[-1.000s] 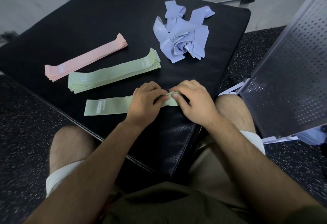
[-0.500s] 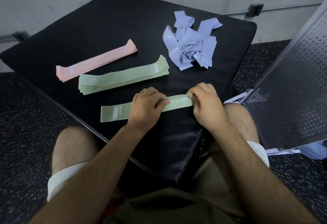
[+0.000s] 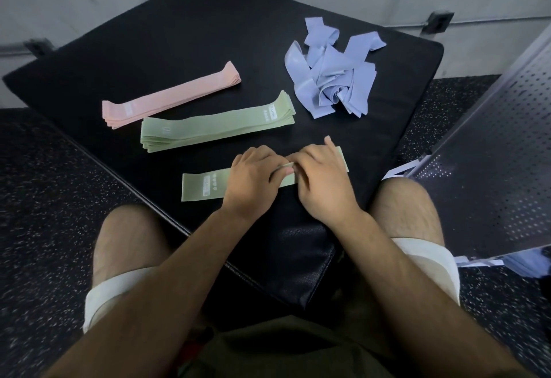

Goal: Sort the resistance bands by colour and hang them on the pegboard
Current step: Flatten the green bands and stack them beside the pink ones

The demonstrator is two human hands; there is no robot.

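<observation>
Lower centre, on the black worktop [image 3: 179,34], the left hand [image 3: 256,176] and right hand [image 3: 323,182] each keep a grip clamped on the single green band [image 3: 205,186].

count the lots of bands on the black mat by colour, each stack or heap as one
pink: 1, the pink stack
green: 2, the green stack and the single green band pinched by the left hand and right hand
purple: 1, the purple heap
total: 4
Bands inside each stack cannot be counted.
</observation>
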